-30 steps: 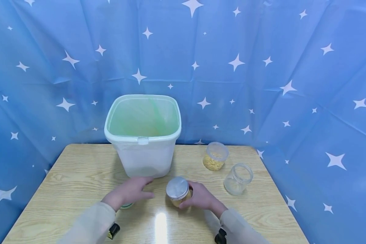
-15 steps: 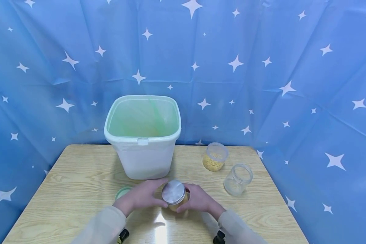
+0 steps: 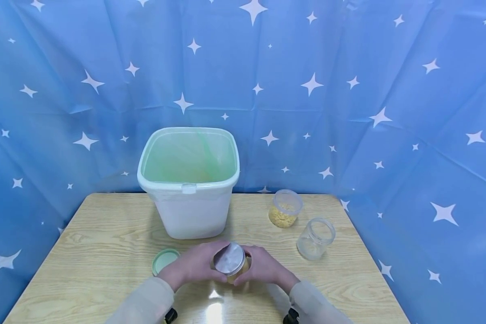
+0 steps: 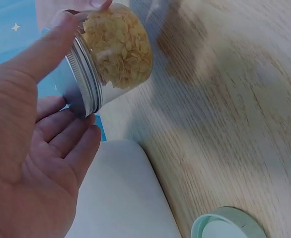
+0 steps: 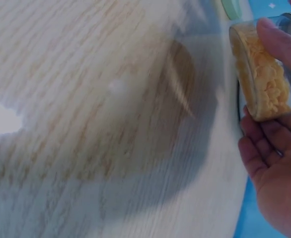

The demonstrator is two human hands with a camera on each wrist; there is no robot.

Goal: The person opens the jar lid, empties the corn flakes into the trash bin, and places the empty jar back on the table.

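In the head view a clear jar of yellow flakes [image 4: 120, 49] with a silver screw lid [image 3: 230, 258] is between the two hands, in front of the white bin. My left hand [image 3: 198, 265] has its thumb and fingers around the lid's edge. From the other side my right hand [image 3: 265, 270] grips the jar's body, thumb on one side and fingers on the other, as the right wrist view shows. The jar leans slightly, its shadow falling on the wooden table.
Behind the hands stands a white bin [image 3: 192, 211] with a pale green inside. A green lid [image 3: 164, 261] lies left of the left hand. To the right are a tub of yellow flakes [image 3: 284, 211] and a lidless glass jar [image 3: 316, 240]. A blue starred curtain [image 3: 348, 99] backs the table.
My left hand has come right to the jar and taken hold of its lid, uncovering the green lid. The jar has shifted slightly left in my right hand.
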